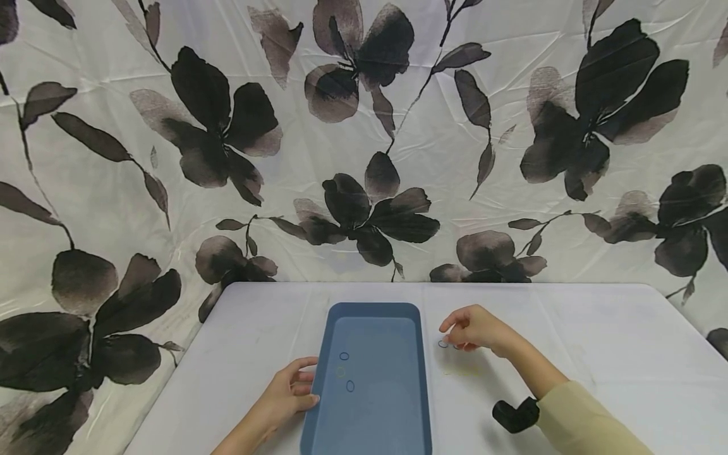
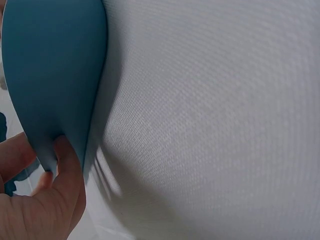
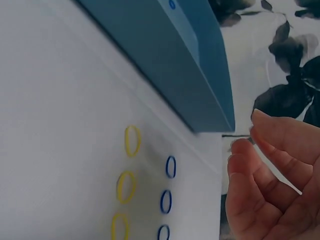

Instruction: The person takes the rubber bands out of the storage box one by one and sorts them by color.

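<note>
My left hand holds the left edge of a blue rectangular tray. In the left wrist view, the thumb presses the side of the tray. Inside the tray lie a thin yellow ring and two thin dark blue rings, one the upper blue ring. My right hand is above the table, right of the tray, with loosely bent fingers and nothing visible in them. Below it are blue rings and yellow rings in two rows, three of each showing.
A white-covered table extends to both sides of the tray. Behind it hangs a white cloth with dark flowers. A black object shows beside the right sleeve.
</note>
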Tool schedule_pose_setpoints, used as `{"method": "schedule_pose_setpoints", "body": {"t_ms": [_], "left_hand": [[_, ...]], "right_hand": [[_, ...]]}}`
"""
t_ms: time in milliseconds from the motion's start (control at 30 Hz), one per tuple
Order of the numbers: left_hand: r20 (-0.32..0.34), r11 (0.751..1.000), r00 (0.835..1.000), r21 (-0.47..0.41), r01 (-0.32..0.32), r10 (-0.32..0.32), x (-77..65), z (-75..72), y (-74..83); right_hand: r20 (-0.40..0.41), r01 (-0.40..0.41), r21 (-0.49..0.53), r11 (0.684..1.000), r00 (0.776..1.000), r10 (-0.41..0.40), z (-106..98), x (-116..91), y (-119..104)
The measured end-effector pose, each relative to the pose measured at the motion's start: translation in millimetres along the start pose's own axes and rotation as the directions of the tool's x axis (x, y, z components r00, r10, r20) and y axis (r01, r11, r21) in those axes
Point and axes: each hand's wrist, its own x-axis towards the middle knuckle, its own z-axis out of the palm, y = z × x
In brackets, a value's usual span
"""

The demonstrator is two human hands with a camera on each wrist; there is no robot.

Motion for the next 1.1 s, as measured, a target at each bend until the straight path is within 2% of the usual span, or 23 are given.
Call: {"method": "schedule_pose_setpoints", "body": {"t_ms": [533, 800, 1100], "left_hand": [[-0.003, 1.0, 1.0, 0.011, -0.001, 0.001, -1.3, -0.1, 2.2], [-0.004, 1.0, 1.0, 0.008, 0.003, -0.003, -0.4, -0.3, 1.9], [-0.006, 1.0, 1.0, 0.02, 0.004, -0.004, -0.7, 0.0, 2.9]], "right_hand": [[0.05, 0.07, -0.006, 0.998, 0.996, -0.069, 25.8, 23.7, -23.8], [0.051, 0.08, -0.029, 0.996, 0.996, -0.078, 48.0, 37.4, -32.8], [0.062, 0.109, -0.029, 0.994, 0.992, -0.107, 75.5, 50.4, -32.6]]}}
